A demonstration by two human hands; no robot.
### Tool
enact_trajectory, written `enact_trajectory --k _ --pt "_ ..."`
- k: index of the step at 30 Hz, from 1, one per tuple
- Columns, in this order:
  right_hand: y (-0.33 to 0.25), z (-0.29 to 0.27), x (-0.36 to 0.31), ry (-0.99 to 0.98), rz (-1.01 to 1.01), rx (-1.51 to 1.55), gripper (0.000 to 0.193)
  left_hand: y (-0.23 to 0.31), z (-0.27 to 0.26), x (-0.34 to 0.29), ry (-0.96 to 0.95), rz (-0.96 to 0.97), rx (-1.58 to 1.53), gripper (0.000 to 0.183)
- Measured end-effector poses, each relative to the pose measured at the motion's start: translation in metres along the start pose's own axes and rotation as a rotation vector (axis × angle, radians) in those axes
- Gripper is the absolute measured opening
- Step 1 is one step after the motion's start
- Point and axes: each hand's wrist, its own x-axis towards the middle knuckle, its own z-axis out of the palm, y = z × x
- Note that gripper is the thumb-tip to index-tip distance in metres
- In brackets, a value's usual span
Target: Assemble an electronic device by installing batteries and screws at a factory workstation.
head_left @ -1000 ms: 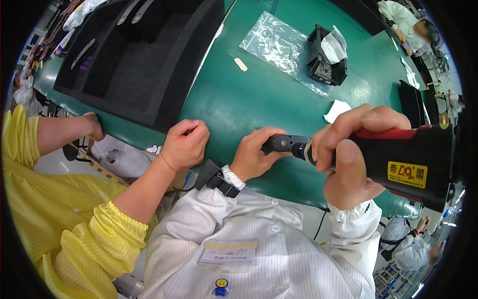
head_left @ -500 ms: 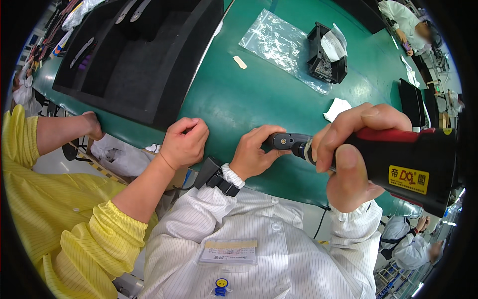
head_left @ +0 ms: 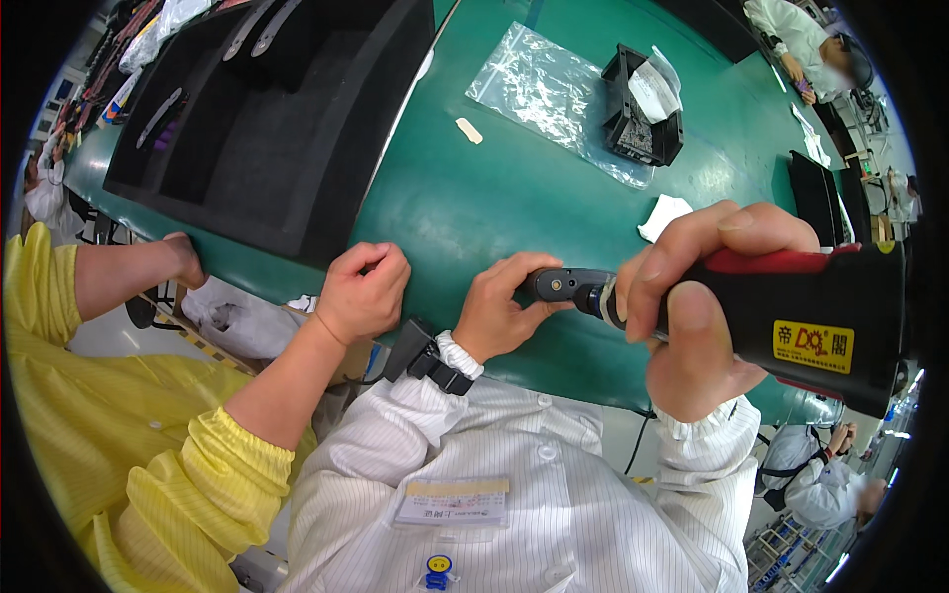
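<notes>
Over the near part of the green table, my left hand [head_left: 499, 308] pinches the rounded end of a slim dark grey part [head_left: 583, 280]. A small brass-coloured round fitting shows near that end. My right hand [head_left: 697, 311] is wrapped round the front of a black and red electric screwdriver [head_left: 806, 306] with a yellow label. The screwdriver's nose points left, onto or just over the grey part; its tip is hidden, so contact cannot be told.
A black compartment tray [head_left: 267, 128] with several slim grey pieces stands at left. A co-worker in yellow rests a closed hand [head_left: 368, 292] close to my left hand. Farther back lie a clear plastic bag [head_left: 534, 84], a small black bin [head_left: 643, 138] and white paper [head_left: 664, 215].
Both hands keep their grip, and the grey part stays almost in place. The screwdriver's rear end has risen slightly in the picture. The whole view has shifted a little.
</notes>
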Motion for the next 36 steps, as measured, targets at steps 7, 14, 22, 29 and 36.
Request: enact_trajectory --k 7,14,22,29,36 --pt "0.0035 0.0051 -0.0049 0.074 0.026 0.077 0.042 -0.0019 0.0003 -0.0008 0.01 0.018 0.015 0.045" --pt "0.0021 0.0069 -0.006 0.105 0.034 0.058 0.044 -0.0046 0.0007 -0.0006 0.0 0.022 0.015 0.047" --pt "0.0037 0.0018 -0.0075 0.047 0.006 0.063 0.043 -0.0071 0.0021 -0.0017 -0.002 0.004 -0.011 0.048" --pt "0.0016 0.0 -0.0087 -0.002 -0.021 0.073 0.041 -0.0081 0.0019 -0.0026 -0.006 -0.006 -0.021 0.047" --pt "0.0043 -0.0018 -0.0047 -0.02 -0.026 0.057 0.041 -0.0069 0.0019 -0.0015 -0.012 -0.01 -0.03 0.047"
